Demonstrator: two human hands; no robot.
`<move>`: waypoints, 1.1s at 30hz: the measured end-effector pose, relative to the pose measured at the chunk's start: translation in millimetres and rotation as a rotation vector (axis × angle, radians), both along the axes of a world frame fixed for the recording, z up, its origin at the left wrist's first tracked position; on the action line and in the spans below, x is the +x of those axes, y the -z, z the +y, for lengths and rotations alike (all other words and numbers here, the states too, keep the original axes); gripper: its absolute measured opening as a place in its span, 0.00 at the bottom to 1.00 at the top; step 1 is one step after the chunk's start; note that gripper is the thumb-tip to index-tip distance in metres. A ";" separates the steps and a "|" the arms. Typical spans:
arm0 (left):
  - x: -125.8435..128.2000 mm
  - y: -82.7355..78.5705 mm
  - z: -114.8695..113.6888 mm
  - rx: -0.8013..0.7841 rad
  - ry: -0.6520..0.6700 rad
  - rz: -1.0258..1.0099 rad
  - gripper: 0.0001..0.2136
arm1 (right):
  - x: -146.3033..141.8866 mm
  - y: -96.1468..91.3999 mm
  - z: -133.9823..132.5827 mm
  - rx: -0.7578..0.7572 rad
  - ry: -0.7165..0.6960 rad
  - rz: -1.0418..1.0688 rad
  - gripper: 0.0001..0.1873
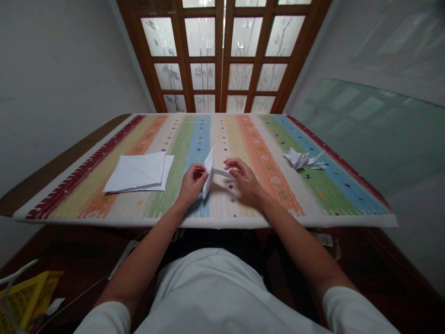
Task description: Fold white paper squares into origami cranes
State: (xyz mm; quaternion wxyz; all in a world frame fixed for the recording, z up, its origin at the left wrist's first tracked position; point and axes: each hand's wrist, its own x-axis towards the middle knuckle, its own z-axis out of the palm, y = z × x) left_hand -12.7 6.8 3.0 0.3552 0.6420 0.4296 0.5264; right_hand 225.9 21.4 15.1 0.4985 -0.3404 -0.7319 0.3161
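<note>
My left hand (194,182) pinches a white folded paper piece (209,172) near the middle of the table, thumb and fingers closed on its left side. The paper stands on edge, with pointed ends at its top and bottom. A narrow strip of it reaches right to my right hand (242,177), whose curled thumb and fingers hold the strip's end. Left of my hands lies a small stack of flat white paper sheets (137,170). Over on the right rest several folded paper cranes (303,159), bunched together so that their outlines overlap.
A striped, multicoloured cloth (181,139) covers the table. Beyond its far edge are wooden doors with glass panes (222,60). A glass sheet (365,125) leans at the right wall. A yellow crate (33,297) sits on the floor at lower left, with a cable near it.
</note>
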 end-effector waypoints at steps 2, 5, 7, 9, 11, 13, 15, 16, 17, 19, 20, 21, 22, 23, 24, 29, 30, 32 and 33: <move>-0.6 -0.2 0.4 -0.012 0.020 -0.036 0.08 | 1.5 -2.3 -1.4 0.116 0.138 0.042 0.26; -1.1 0.1 2.0 -0.022 0.025 -0.105 0.09 | 5.3 -2.7 -4.0 0.244 0.313 0.073 0.25; -1.1 0.6 2.4 -0.043 0.018 -0.118 0.09 | 4.6 -1.5 -7.5 0.237 0.256 0.014 0.24; -0.7 0.4 1.1 -0.082 0.024 -0.114 0.10 | 0.1 -0.1 -11.1 0.181 0.110 -0.075 0.22; 0.2 -0.9 -2.0 -0.131 0.071 -0.108 0.12 | -5.6 0.5 -12.8 0.156 0.021 -0.139 0.17; 1.2 -3.4 -6.2 -0.185 0.171 -0.107 0.14 | -8.3 0.0 -12.1 0.204 0.048 -0.168 0.11; 2.4 -6.6 -10.2 -0.249 0.285 -0.112 0.15 | -6.2 -1.7 -10.1 0.282 0.119 -0.184 0.08; 2.9 -8.1 -11.8 -0.281 0.329 -0.118 0.16 | -3.9 -2.7 -9.3 0.311 0.131 -0.195 0.07; 3.5 -9.2 -13.1 -0.314 0.361 -0.128 0.17 | -1.1 -3.8 -8.7 0.327 0.118 -0.206 0.06; 4.6 -10.0 -14.7 -0.379 0.392 -0.153 0.19 | 3.6 -5.8 -8.5 0.327 0.027 -0.222 0.06; 5.1 -9.7 -15.1 -0.413 0.399 -0.170 0.20 | 4.9 -6.4 -8.8 0.321 -0.029 -0.223 0.06; 5.5 -9.0 -15.4 -0.450 0.405 -0.191 0.21 | 5.5 -6.6 -9.1 0.315 -0.075 -0.218 0.05; 5.7 -8.2 -15.5 -0.487 0.414 -0.218 0.22 | 5.4 -6.4 -9.4 0.312 -0.106 -0.214 0.05; 5.6 -7.5 -15.6 -0.522 0.431 -0.246 0.23 | 5.0 -5.9 -9.8 0.308 -0.122 -0.215 0.05; 5.3 -7.1 -15.7 -0.551 0.453 -0.271 0.24 | 4.4 -5.2 -10.1 0.302 -0.126 -0.221 0.05; 1.5 -7.5 -16.4 -0.511 0.505 -0.174 0.22 | 3.8 -2.4 -12.5 0.243 -0.063 -0.262 0.11; 1.2 -6.9 -16.1 -0.506 0.501 -0.150 0.22 | 3.8 -2.6 -12.8 0.245 -0.077 -0.268 0.14; 1.9 -4.7 -15.2 -0.545 0.504 -0.167 0.24 | 3.0 -3.0 -12.8 0.268 -0.138 -0.276 0.15; 2.6 -3.3 -14.7 -0.577 0.507 -0.205 0.26 | 2.1 -3.2 -12.5 0.283 -0.169 -0.274 0.13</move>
